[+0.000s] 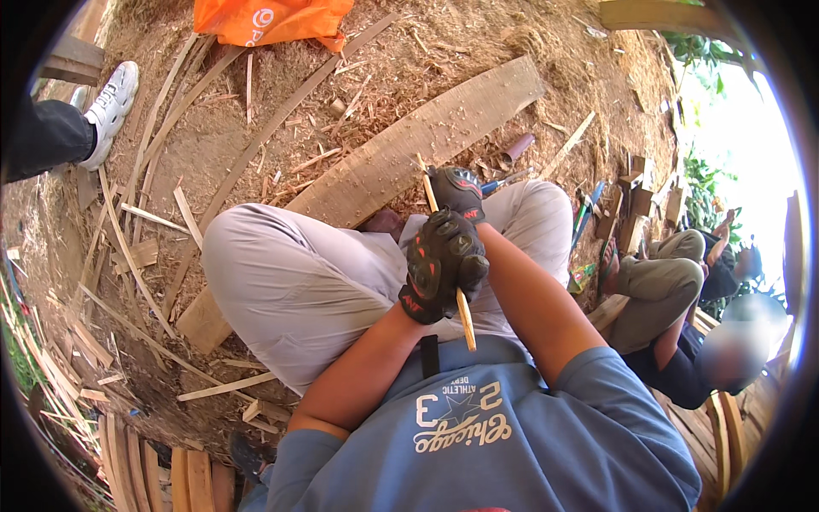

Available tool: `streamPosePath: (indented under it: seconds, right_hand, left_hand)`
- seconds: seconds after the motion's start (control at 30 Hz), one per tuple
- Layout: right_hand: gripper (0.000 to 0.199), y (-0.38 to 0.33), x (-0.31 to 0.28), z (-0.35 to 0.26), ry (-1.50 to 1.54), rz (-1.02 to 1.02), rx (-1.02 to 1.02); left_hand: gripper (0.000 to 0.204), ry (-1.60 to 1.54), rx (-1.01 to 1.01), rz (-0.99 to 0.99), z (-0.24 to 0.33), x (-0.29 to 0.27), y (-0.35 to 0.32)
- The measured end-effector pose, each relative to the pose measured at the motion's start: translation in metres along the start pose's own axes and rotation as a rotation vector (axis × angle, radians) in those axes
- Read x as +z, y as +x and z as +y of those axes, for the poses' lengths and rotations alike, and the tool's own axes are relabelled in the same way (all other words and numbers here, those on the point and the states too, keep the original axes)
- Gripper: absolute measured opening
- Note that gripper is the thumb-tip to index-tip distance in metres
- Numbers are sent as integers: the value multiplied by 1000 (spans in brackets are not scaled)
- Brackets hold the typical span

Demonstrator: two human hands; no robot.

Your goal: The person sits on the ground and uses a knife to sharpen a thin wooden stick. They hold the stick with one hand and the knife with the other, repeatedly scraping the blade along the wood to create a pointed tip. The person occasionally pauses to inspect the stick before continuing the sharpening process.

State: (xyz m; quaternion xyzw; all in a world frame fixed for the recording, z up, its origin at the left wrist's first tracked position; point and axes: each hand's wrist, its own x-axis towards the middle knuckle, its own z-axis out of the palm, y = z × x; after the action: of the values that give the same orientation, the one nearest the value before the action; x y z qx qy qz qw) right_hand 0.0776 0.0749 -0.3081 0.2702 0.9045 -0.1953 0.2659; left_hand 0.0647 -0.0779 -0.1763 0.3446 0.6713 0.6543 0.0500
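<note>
A thin pale wooden stick [466,316] slants across my lap, its upper end pointing away from me. My left hand [444,264], in a black glove with red marks, is wrapped round its middle. Just beyond, my right hand [458,193], gloved alike, is closed against the stick's upper part. A slim blue tool [492,185] with a greyish end juts out beside the right glove; whether that hand grips it I cannot tell. The right fingers are mostly hidden. Beyond my knees lies a wide wooden board [426,132] strewn with shavings.
An orange bag [273,19] lies at the far edge. Wood strips [141,264] litter the left ground. A person's white shoe [113,111] stands at far left. Another person [674,290] sits at right near wood blocks [636,209]. A brown tube [518,147] lies past the board.
</note>
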Motion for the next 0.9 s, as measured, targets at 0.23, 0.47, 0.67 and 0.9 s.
streamPosePath:
  seconds: [0.23, 0.47, 0.67, 0.9]
  right_hand:
    - [46, 9, 21, 7, 93, 129, 193]
    - [40, 7, 31, -10, 149, 182, 171]
    - [36, -4, 39, 2, 129, 200, 42]
    - [30, -7, 43, 28, 76, 169, -384]
  left_hand:
    - [17, 0, 71, 25, 2, 1, 0]
    - [11, -4, 69, 117, -8, 12, -14]
    - [14, 115, 106, 228, -1, 19, -10]
    - [17, 8, 21, 185, -1, 9, -13]
